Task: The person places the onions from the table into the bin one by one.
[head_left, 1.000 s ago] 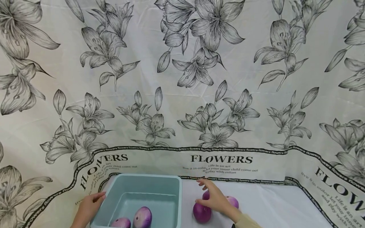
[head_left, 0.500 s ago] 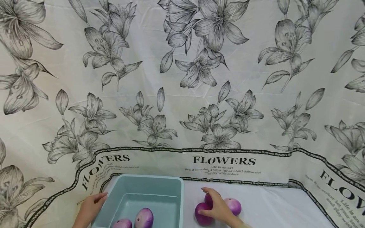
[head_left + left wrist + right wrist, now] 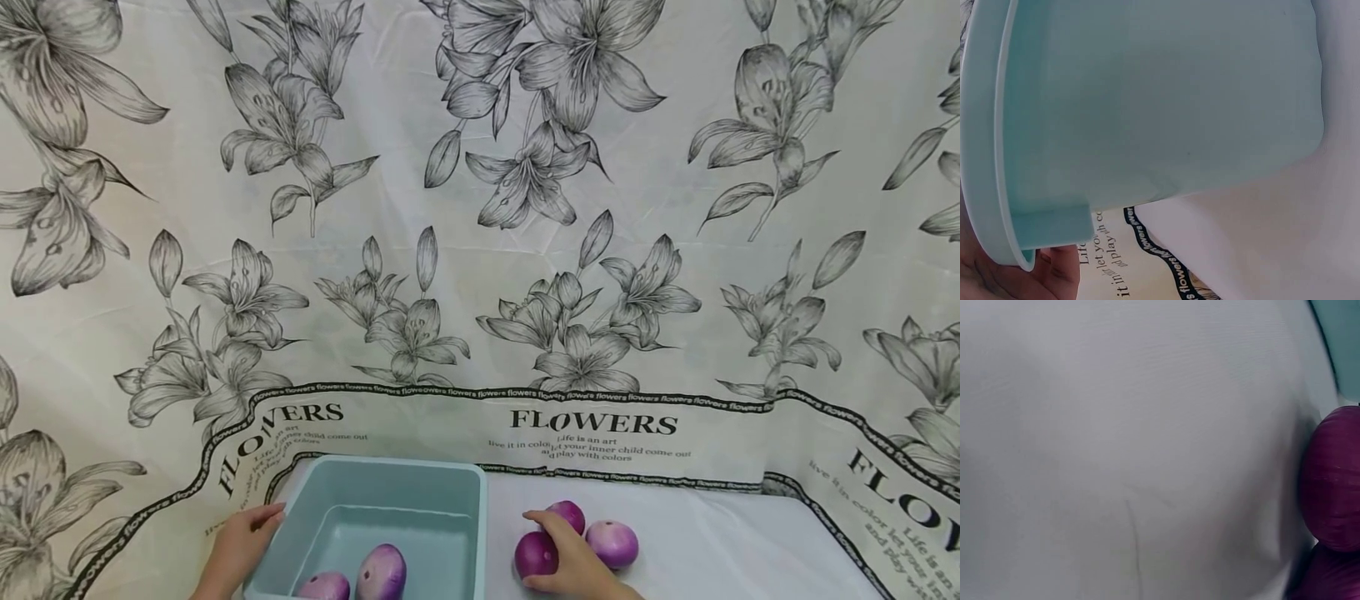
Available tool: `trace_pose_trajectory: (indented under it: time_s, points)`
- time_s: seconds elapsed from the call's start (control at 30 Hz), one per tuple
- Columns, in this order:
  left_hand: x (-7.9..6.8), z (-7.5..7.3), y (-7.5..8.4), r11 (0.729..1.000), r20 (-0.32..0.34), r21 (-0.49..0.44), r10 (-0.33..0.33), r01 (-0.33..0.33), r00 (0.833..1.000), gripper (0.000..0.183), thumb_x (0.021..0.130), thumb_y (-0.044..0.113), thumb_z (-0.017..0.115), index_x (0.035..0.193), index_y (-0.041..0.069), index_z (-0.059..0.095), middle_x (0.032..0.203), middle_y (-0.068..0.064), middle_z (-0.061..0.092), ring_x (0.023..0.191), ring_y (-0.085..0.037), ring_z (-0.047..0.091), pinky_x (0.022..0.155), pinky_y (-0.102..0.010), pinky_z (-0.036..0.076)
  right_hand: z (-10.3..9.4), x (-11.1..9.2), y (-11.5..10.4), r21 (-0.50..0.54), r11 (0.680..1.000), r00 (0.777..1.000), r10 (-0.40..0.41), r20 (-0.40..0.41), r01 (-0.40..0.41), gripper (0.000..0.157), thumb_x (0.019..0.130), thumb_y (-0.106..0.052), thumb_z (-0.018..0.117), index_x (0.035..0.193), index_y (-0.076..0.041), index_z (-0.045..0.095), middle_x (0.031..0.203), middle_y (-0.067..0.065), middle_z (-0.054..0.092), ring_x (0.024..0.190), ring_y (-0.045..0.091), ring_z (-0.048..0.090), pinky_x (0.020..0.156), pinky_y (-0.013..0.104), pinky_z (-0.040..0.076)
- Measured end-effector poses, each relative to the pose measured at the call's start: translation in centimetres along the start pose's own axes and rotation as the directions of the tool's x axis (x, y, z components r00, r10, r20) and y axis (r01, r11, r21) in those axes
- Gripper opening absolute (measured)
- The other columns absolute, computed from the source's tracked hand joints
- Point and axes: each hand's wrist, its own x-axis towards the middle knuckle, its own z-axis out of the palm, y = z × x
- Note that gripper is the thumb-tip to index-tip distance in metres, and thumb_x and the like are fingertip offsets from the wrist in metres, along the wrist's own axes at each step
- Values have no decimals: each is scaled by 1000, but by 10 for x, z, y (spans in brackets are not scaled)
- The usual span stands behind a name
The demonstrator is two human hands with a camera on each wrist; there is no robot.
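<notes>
In the head view my left hand (image 3: 238, 550) grips the left rim of a light blue plastic bin (image 3: 482, 533); the left wrist view shows its fingers under the rim of the bin's wall (image 3: 1166, 94). Two red onions lie inside, a tall one (image 3: 381, 573) and a lower one (image 3: 326, 586) cut off by the frame. To the bin's right, my right hand (image 3: 573, 562) curls its thumb and index finger round a dark red onion (image 3: 534, 556) on the table. Behind it sits another red onion (image 3: 567, 515), and a paler one (image 3: 612, 543) lies to the right.
A white cloth (image 3: 720, 542) covers the table. Flower-printed fabric (image 3: 420, 192) hangs behind and at the sides, close to the bin's back. The right wrist view shows white cloth (image 3: 1116, 425), dark onions (image 3: 1335, 481) and a corner of the bin.
My right hand has come down and closed its thumb and finger round the near dark onion. The left hand stays on the bin's rim. The head view has shifted slightly.
</notes>
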Motion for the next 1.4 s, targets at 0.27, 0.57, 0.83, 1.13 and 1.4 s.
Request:
trace_pose_trajectory:
  time_s: [0.27,0.57,0.83,1.13,1.4]
  points:
    - [1,0,2,999,-17,26,28,-27,999,37,97,18,53,125,-7,57,122,-33,58,105,-43,61,81,-50,55,4,-4,3,-37,999,999,-37,-4,37,81,64,-29,86,135,-16,48,130,-4,56,119,15,55,100,32,48]
    - [2,-4,-4,998,-25,39,45,-44,999,40,96,22,55,123,-7,58,122,-33,58,105,-45,60,80,-49,56,14,-3,3,-42,996,997,-83,2,83,80,63,-28,86,132,-10,50,128,-2,56,118,15,54,100,33,47]
    - [-2,-7,-7,997,-10,52,53,-52,999,40,96,21,55,123,-9,57,120,-34,59,102,-43,61,79,-50,56,19,-7,1,-100,992,997,-82,14,83,79,65,-43,84,130,-10,54,126,-1,57,116,17,54,97,35,50]
    - [0,-3,0,999,15,38,18,-18,1000,40,97,21,55,125,-8,56,124,-34,56,113,-48,55,83,-51,54,7,-8,0,-136,990,999,-39,6,39,79,63,-52,83,125,-8,60,121,1,61,110,20,56,92,39,53]
    - [-6,-5,5,998,12,42,36,-37,999,40,97,19,53,126,-8,55,124,-34,56,112,-47,56,85,-50,54,12,-9,1,-131,990,998,-53,18,55,85,60,-50,85,130,-12,55,121,0,57,110,18,53,90,40,54]
